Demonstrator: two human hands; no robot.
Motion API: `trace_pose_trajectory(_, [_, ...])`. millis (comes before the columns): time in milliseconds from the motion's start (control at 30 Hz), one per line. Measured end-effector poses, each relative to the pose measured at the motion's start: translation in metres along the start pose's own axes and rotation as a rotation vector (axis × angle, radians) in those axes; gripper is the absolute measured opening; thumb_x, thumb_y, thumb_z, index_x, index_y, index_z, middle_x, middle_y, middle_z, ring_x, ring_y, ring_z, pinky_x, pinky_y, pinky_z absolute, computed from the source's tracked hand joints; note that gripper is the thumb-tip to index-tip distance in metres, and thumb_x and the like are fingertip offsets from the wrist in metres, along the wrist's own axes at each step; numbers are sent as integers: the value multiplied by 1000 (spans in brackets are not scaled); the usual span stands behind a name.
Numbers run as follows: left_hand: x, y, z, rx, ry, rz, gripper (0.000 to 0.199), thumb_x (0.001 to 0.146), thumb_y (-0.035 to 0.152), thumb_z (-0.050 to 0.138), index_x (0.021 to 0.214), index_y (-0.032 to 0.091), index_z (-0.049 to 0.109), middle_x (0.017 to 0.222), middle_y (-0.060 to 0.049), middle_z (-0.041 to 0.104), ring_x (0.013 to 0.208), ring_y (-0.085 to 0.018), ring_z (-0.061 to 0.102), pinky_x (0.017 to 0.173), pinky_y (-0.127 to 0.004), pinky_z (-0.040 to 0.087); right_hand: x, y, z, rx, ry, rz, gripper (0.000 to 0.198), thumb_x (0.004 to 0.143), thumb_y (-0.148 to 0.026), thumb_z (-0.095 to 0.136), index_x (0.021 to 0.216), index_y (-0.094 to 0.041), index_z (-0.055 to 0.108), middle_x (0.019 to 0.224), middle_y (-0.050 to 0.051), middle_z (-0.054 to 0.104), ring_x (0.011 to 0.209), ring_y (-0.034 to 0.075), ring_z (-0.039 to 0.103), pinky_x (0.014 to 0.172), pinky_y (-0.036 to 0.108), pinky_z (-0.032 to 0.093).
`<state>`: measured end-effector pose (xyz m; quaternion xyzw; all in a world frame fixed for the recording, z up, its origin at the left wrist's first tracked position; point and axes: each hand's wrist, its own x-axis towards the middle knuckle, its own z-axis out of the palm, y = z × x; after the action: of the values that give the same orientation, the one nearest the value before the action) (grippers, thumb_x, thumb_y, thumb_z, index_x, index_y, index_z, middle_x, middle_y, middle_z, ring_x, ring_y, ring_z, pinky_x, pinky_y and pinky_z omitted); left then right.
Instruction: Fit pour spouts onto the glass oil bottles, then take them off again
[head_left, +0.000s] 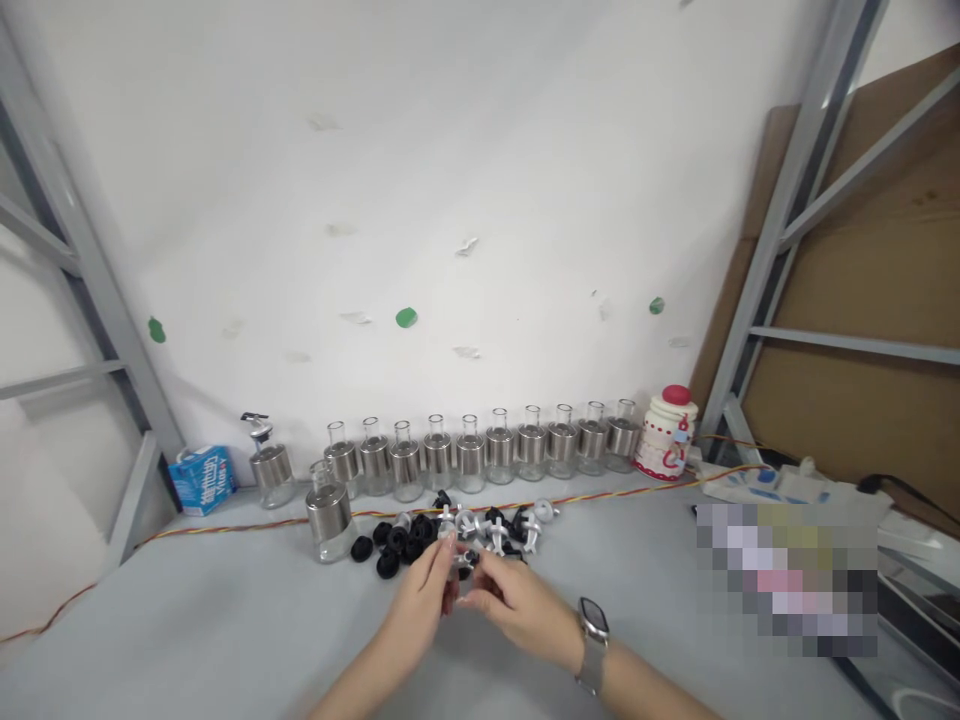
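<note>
My left hand [426, 585] and my right hand [521, 603] meet just in front of a pile of loose parts. Between their fingertips is a small black-and-silver bottle-top part [469, 560], mostly hidden by the fingers. Both hands have their fingers closed around it. Behind them lie several black round caps [388, 563] and several pale grey plastic fittings [497, 536] in a loose heap. A glass bottle with a metal sleeve [328, 515] stands upright and without a top, left of the heap.
Several similar open bottles [470, 455] line the wall. A bottle with a fitted top [270, 465] and a blue carton [202, 480] stand left; a white-and-red jar [667, 435] stands right. Twisted wire [600, 495] crosses the grey table [225, 610]. A blurred item [784, 580] lies right.
</note>
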<state>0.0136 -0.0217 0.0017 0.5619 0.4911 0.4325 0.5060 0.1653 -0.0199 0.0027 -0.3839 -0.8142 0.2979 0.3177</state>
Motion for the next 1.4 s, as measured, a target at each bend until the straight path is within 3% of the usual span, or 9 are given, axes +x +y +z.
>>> trace_pose_trajectory(133, [0, 3, 3, 60, 42, -47, 53, 74, 64, 30, 55, 17, 46, 42, 7, 34, 37, -8, 31, 38, -20, 24, -1, 0, 2, -219, 8, 5, 26, 80, -44, 46, 76, -19, 49, 67, 0, 59, 58, 13, 50, 51, 22, 30])
trace_pose_trajectory(267, [0, 0, 4, 129, 31, -112, 56, 74, 65, 25, 45, 20, 39, 34, 6, 29, 31, -10, 30, 35, -22, 21, -1, -2, 6, -366, 48, 20, 25, 76, -40, 54, 87, -18, 50, 68, 2, 60, 61, 16, 54, 53, 23, 32])
trace_pose_trajectory(433, [0, -2, 3, 283, 118, -42, 54, 77, 60, 25, 50, 19, 48, 40, 2, 44, 40, -13, 41, 43, -23, 29, -5, -13, 8, -432, 128, 18, 51, 74, -28, 56, 120, -15, 38, 80, 6, 62, 74, 20, 57, 64, 28, 39])
trace_pose_trajectory(533, [-3, 2, 2, 441, 158, 88, 50, 81, 53, 26, 66, 17, 57, 60, -3, 60, 55, -17, 52, 54, -24, 36, -7, -17, 10, -420, 118, -14, 53, 75, -21, 51, 126, -15, 34, 93, 8, 62, 84, 21, 57, 74, 30, 41])
trace_pose_trajectory(633, [-7, 5, 2, 549, 135, 110, 48, 84, 49, 23, 77, 17, 59, 69, -5, 64, 62, -18, 57, 60, -24, 38, -6, -16, 12, -373, 132, -10, 55, 76, -18, 46, 128, -15, 32, 107, 9, 58, 93, 20, 55, 82, 31, 41])
trace_pose_trajectory(800, [-10, 5, 8, 807, 124, 84, 48, 86, 43, 19, 81, 17, 59, 73, -8, 67, 66, -20, 62, 57, -25, 40, -3, -13, 16, -338, 182, 39, 49, 75, -13, 43, 124, -16, 39, 112, 8, 56, 101, 20, 52, 86, 30, 38])
trace_pose_trajectory(1000, [-5, 4, 16, 1169, 126, -12, 42, 88, 25, 22, 85, 14, 62, 80, -14, 69, 72, -22, 65, 59, -27, 43, -4, -16, 21, -413, 129, 117, 26, 75, -8, 39, 95, -16, 53, 91, 8, 62, 86, 20, 56, 76, 28, 39])
trace_pose_trajectory(1200, [-6, 8, 17, 1230, 63, -18, 41, 88, 23, 24, 85, 13, 63, 81, -14, 69, 75, -23, 65, 63, -31, 45, -2, -12, 14, -388, -53, 58, 18, 77, -10, 35, 92, -14, 47, 84, 9, 61, 71, 17, 56, 59, 24, 37])
trace_pose_trajectory(1400, [-4, 8, 17, 1216, 56, -29, 40, 87, 24, 26, 84, 12, 64, 77, -14, 69, 70, -21, 65, 59, -27, 44, -6, -18, 2, -432, -174, 88, 24, 73, -6, 35, 92, -11, 48, 79, 10, 60, 65, 16, 54, 54, 23, 35])
